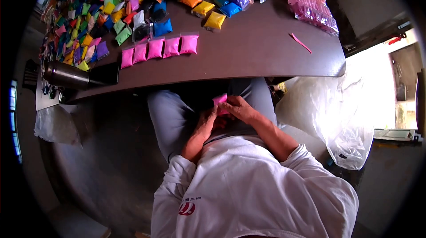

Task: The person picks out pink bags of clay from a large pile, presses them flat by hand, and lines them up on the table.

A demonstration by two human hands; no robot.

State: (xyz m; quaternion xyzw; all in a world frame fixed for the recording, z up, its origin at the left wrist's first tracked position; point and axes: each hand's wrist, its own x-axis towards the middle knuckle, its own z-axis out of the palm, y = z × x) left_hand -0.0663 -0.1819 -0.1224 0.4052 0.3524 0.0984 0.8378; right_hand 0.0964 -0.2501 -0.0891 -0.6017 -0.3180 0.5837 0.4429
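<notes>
Both hands meet in the lap, on the body side of the row of five pink packets [162,48] and below the bench edge. The left hand [205,125] and the right hand [239,107] are closed together, pinching a small pink packet [220,99] between their fingers. Only its far end shows, poking out toward the row and away from the body. The fingers hide the rest, so its long axis cannot be told for sure. The packets in the row look like soft, plump pouches of glossy film, lying side by side with their long sides running away from the body. The bench [257,56] is smooth dark brown with a rounded edge, and the stretch right of the row is open but for a thin pink strip [301,43]. Beyond and left of the row spreads a crowded heap of many-coloured packets [102,11]. Left of the row, near the edge, lies a dark metal cylinder [66,74]. Right of the row and past the bench end hangs a crinkled clear plastic bag [341,122].
</notes>
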